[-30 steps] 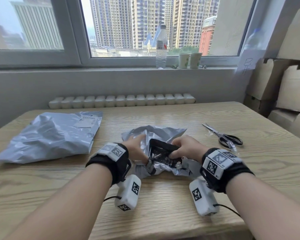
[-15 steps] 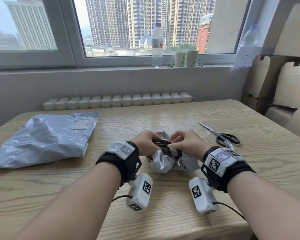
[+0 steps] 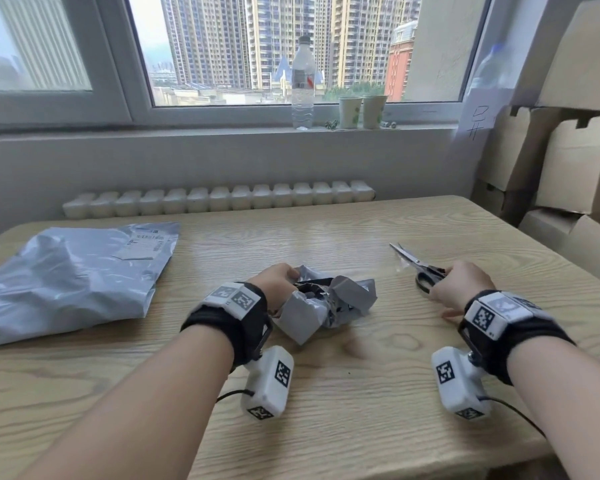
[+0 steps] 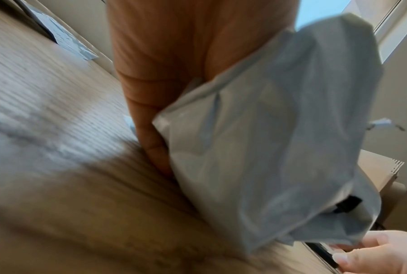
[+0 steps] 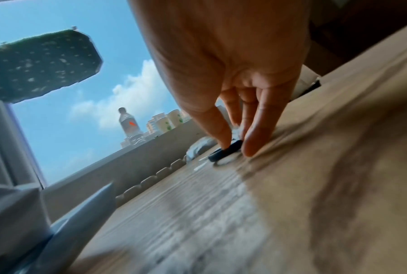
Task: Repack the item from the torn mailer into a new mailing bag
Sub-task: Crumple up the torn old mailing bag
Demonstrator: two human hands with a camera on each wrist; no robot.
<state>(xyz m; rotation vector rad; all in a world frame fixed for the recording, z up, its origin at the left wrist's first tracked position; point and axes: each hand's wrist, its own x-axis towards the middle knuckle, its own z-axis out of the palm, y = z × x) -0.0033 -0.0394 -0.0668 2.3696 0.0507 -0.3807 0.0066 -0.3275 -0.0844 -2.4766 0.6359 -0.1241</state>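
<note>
So the torn mailer point(image 3: 326, 303) is crumpled up near the middle of the counter point(image 3: 326, 375), grey plastic outside with a dark item point(image 3: 312, 289) showing through the ripped top. The left hand point(image 3: 278, 282) is curled over the mailer's left edge, gripping it; the left wrist view shows the fingers point(image 4: 150, 129) tucked in behind the grey plastic, though it's pretty blurry. The right hand point(image 3: 461, 284) is well off to the right of the mailer, not touching it at all. It's down on the black handles of the scissors point(image 3: 420, 268), and from the right wrist view the fingertips point(image 5: 223, 140) are pinching the handle loop against the wood, with the blades pointing away toward the window. The scissors lie flat on the counter. Over on the far left, well apart from both hands, there's a bigger grey mailing bag point(image 3: 73, 282) lying flat with a shipping label point(image 3: 142, 245) on its far corner.
</note>
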